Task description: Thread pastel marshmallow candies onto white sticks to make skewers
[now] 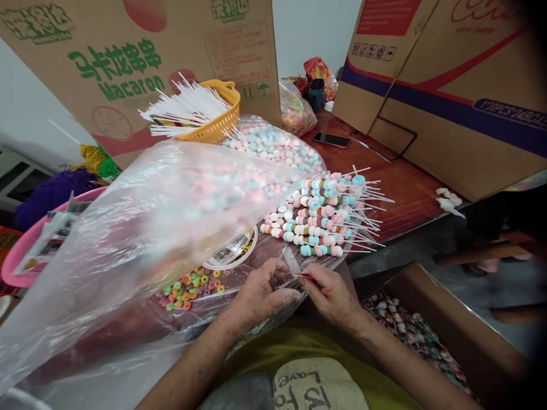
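Note:
My left hand and my right hand meet at the near edge of the table. Between my right thumb and fingers is a thin dark red strip, too small to identify. The left fingers are curled towards it, and what they hold is hidden. A narrow translucent strip lies just beyond my fingertips. Past it is a pile of candy skewers, pink, white and blue pieces on white sticks. Small coloured candy rings lie left of my left hand, near a round white tub.
Clear plastic sheeting covers the left side over loose pastel candies. An orange basket holds white sticks. A phone lies before a large carton. An open box of wrapped pieces stands low right.

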### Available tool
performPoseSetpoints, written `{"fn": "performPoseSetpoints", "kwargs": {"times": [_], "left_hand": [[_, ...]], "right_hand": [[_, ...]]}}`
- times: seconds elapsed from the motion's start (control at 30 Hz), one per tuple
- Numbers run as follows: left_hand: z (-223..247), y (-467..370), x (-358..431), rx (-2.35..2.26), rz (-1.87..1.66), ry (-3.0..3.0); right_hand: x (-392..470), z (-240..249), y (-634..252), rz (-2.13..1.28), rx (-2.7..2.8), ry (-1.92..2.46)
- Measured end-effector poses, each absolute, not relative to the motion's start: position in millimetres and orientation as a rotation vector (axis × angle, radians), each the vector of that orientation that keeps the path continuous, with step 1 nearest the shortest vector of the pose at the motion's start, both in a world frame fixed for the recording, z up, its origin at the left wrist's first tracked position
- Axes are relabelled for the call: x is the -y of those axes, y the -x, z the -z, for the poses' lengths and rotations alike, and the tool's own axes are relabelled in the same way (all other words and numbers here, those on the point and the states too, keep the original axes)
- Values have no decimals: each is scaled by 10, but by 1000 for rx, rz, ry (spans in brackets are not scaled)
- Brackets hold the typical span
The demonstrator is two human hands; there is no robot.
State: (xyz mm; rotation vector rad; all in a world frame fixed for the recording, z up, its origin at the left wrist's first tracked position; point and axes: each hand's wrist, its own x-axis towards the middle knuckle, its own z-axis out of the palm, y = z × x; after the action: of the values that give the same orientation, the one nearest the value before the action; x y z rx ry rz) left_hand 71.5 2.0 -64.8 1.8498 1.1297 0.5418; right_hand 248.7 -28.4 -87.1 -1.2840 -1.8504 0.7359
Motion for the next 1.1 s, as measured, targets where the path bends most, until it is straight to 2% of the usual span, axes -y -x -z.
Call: {"fn": "performPoseSetpoints", "kwargs": {"times": [0.23,0.47,0.73,0.8,0.93,1.1], "left_hand": [[767,-581,42,-1208,-680,-1966],[843,-282,86,-1186,-966,-2048],[837,-6,121,-1149,-1125,-2197],[829,46,102,-1168,-1110,-2251],[798,54,34,-1159,-1051,-2352],[779,-11,-16,-1082,-1077,-2416]], "right_hand": [[103,883,-2462,-568,2070,1493],[-372,767,-2558,-102,2212,1825],[-490,710,-2677,18,2406,1830],[-402,584,-2894,2,2414,1728],[-122,323,-3263,36,2348,1207],[131,295,-3365,214,2402,1085]]}}
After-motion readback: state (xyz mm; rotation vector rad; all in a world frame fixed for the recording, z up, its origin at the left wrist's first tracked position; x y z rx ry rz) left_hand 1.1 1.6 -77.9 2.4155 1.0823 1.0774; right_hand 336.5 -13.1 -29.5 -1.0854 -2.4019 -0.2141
